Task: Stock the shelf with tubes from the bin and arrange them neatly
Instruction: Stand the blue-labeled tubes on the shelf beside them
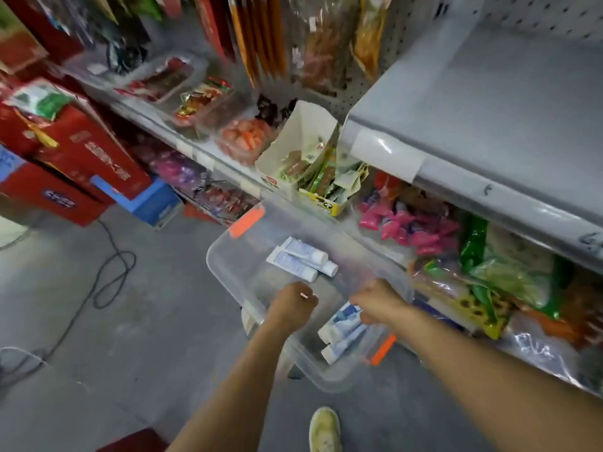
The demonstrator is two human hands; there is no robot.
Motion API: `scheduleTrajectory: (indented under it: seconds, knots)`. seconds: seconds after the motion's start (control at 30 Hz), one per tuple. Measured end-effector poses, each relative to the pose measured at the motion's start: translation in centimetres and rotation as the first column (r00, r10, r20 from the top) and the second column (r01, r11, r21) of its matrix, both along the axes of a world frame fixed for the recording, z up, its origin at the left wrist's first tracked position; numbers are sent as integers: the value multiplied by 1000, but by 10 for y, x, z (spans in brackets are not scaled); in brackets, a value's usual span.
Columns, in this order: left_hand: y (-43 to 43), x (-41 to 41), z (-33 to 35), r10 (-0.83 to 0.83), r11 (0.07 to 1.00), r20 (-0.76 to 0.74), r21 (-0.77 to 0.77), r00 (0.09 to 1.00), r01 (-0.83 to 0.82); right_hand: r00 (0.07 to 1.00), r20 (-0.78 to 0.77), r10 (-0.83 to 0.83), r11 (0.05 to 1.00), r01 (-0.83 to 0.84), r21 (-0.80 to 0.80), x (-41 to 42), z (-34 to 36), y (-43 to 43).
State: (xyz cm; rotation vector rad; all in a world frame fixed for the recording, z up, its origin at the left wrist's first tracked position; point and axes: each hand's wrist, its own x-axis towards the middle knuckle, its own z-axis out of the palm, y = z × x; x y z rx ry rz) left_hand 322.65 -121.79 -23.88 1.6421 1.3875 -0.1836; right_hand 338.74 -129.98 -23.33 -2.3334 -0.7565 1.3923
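Observation:
A clear plastic bin (228, 272) with orange latches stands in front of the shelving. Three white-and-blue tubes (301, 259) lie together at its far end, and more tubes (342, 334) lie at its near end. My left hand (292, 306) is inside the bin, curled, with a small pale strip at its fingertips; whether it grips anything is unclear. My right hand (375, 301) is closed around the upper ends of the near tubes. A bare grey shelf (489, 102) sits at the upper right.
Shelves to the left and below hold snack packs, pink packets (408, 226) and an open carton (306, 151). Red boxes (65, 158) are stacked at left. A black cable (107, 265) loops across the floor. My shoe (324, 429) is below the bin.

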Motion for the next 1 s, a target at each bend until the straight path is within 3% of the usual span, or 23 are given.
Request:
scheduleTrajectory:
  seconds: [0.07,0.13,0.17,0.23,0.3,0.4,0.47,0.6,0.7,0.9,1.0]
  knots:
    - [5,12,-44,17,996,-13,-83,1000,-18,971,-115,-207,974,195,-112,-3,-33,11]
    - [11,23,-89,81,966,-37,-243,996,-87,970,-133,-203,967,177,-184,-4,-57,17]
    - [12,26,-105,23,960,-86,-277,996,-46,973,-137,-184,961,150,-232,-6,-66,22]
    - [14,33,-126,-43,957,-180,-289,983,-11,979,-89,-183,943,149,-297,-14,-91,28]
    - [18,41,-145,-45,941,-149,-338,988,-8,915,5,-403,862,382,-334,-23,-117,36]
    - [14,53,-169,168,863,-133,-460,977,-211,823,183,-538,758,567,-322,-28,-147,39]
    - [11,60,-177,211,824,-79,-521,974,-221,819,181,-544,755,572,-320,-32,-159,37]
    - [11,68,-182,213,807,-8,-563,977,-180,837,27,-547,747,502,-435,-32,-187,40]
    - [16,70,-183,254,754,-9,-624,967,-204,790,-21,-612,683,516,-517,-32,-179,48]
    - [20,74,-171,340,709,-4,-656,940,-260,825,-8,-565,748,507,-428,-37,-189,52]
    - [19,72,-173,358,691,-44,-660,933,-296,807,-37,-590,735,517,-439,-32,-197,49]
